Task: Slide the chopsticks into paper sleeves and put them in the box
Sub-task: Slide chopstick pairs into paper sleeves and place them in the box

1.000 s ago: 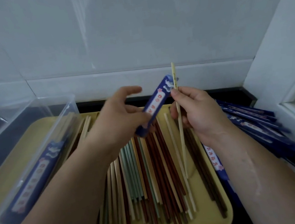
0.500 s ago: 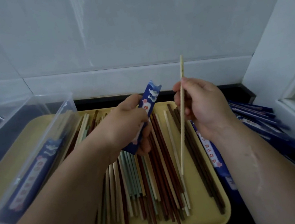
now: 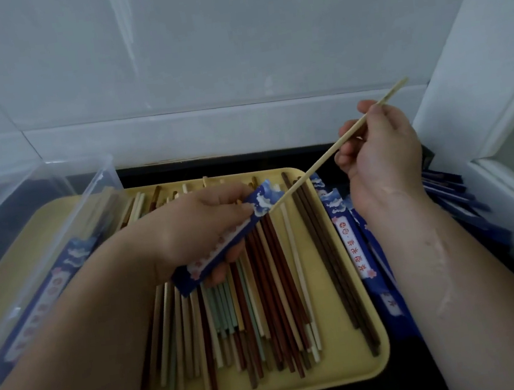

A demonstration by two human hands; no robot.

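Both hands are engaged: the left hand (image 3: 195, 231) grips a blue paper sleeve (image 3: 220, 251) round its middle, with the mouth turned toward the worktop's right edge. The right hand (image 3: 379, 150) pinches a pale chopstick (image 3: 317, 165) near its upper end. The chopstick slants down to the left, its tip at the sleeve mouth; whether it has entered cannot be told. Good practice, as judged here: hold the sleeve loosely so the mouth gapes, line the stick up with the sleeve's length, then push straight along it. Beneath lie loose chopsticks (image 3: 269, 306) on a yellow tray (image 3: 305, 386). A clear box (image 3: 87, 196), a sleeve visible through its wall, stands toward the worktop's left edge. Spare sleeves (image 3: 351, 248) are piled toward its right edge. The dark worktop (image 3: 213, 167) meets a white tiled wall (image 3: 231, 52) along its back edge.
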